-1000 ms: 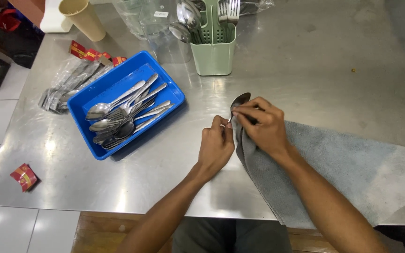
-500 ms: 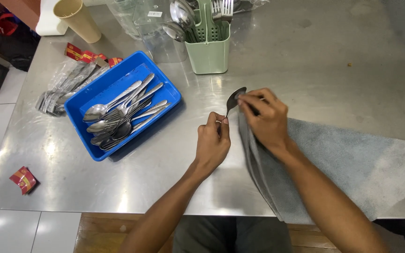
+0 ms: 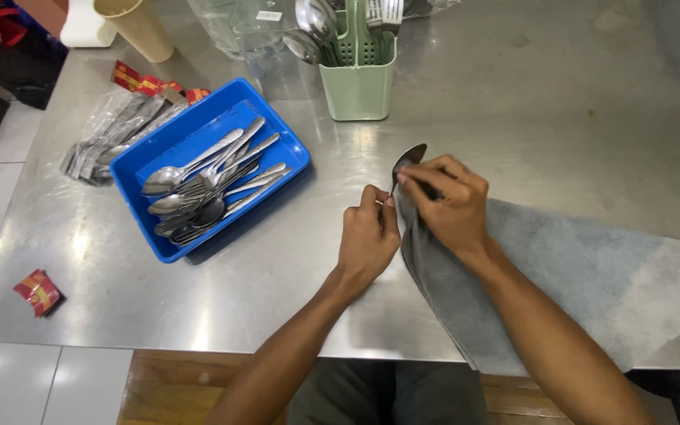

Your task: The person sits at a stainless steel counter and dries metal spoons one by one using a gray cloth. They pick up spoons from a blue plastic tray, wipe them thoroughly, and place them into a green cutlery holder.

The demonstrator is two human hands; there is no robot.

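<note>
Pinching spoon [image 3: 408, 160] handle with my left hand [image 3: 367, 240], steadying it while my right hand [image 3: 446, 206] is gripping grey cloth [image 3: 592, 275] around it.

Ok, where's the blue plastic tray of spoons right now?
In the head view the blue plastic tray of spoons sits on the steel table, to the left of the left hand, below-left of the pale green cutlery holder.

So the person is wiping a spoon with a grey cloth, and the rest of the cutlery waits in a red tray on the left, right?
Not quite: the tray is blue, not red, as the head view shows. The rest holds: both hands, left and right, hold a spoon at the grey cloth, and more cutlery lies in that tray on the left.
</note>
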